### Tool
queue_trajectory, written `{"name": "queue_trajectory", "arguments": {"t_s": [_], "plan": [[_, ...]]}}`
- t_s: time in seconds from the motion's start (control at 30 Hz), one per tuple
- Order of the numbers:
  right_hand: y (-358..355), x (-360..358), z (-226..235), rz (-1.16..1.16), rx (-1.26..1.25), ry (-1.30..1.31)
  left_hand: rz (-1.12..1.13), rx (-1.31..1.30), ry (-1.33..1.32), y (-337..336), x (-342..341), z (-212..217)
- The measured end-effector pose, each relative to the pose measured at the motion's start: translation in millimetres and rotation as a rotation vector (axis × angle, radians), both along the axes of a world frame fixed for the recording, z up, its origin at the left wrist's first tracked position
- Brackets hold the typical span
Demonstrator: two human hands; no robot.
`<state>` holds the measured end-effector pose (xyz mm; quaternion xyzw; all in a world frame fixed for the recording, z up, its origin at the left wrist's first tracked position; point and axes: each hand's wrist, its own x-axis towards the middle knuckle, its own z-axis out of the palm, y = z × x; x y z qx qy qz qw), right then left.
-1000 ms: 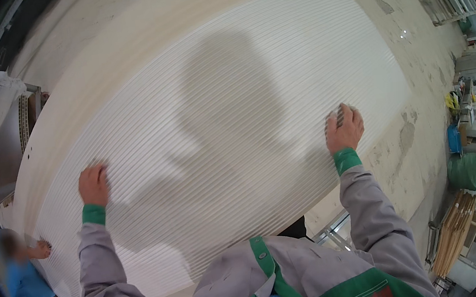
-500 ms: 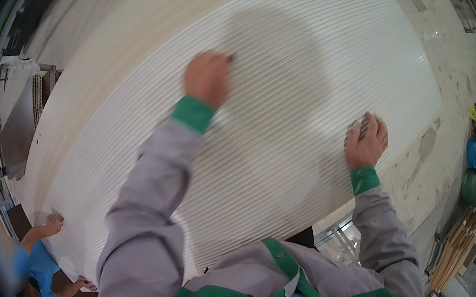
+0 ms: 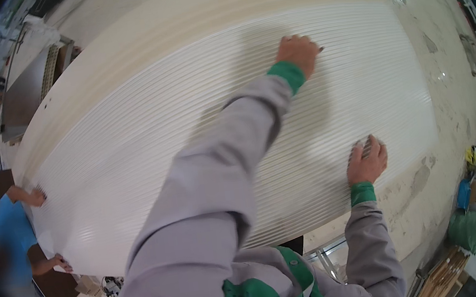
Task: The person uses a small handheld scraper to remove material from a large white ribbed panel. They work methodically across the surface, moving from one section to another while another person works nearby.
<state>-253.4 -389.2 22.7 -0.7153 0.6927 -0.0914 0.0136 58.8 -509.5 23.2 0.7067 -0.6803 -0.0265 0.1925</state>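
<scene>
The panel lies under the curled left hand, its near edge partly hidden by a sleeve; whether fingers pinch the dark tip, I cannot tell. The right hand spreads bent fingers toward the panel's right.

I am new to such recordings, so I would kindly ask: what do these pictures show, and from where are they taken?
There is no machine here, only a person's two bare hands. A wide fisheye camera on the person's head looks down, so straight edges appear bent. Below is a large pale panel with parallel ribs. The left hand reaches across it, gripping a small dark-tipped thing, too small to name. The right hand has curled fingers on the ribs. At the left edge, a co-worker in blue also touches the panel.
</scene>
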Motion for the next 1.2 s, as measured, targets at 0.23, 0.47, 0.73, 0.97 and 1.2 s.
{"name": "queue_trajectory", "arguments": {"t_s": [0.23,0.47,0.73,0.97,1.2], "plan": [[1.9,2.3,1.7,-0.020,-0.005,0.008,0.226,-0.074,-0.175,286.0,192.6,-4.2],[4.9,9.4,6.8,-0.006,-0.024,-0.005,0.455,0.199,-0.314,484.8,326.2,28.5],[5.2,7.0,4.8,-0.013,-0.063,0.032,0.486,0.145,-0.174,513.2,343.1,24.2],[3.9,8.1,1.6,-0.018,-0.029,0.008,0.350,0.138,-0.153,456.1,328.3,21.8],[-1.3,-1.9,-9.5,0.015,-0.033,0.030,0.178,-0.004,-0.029,322.8,248.1,13.1]]}}
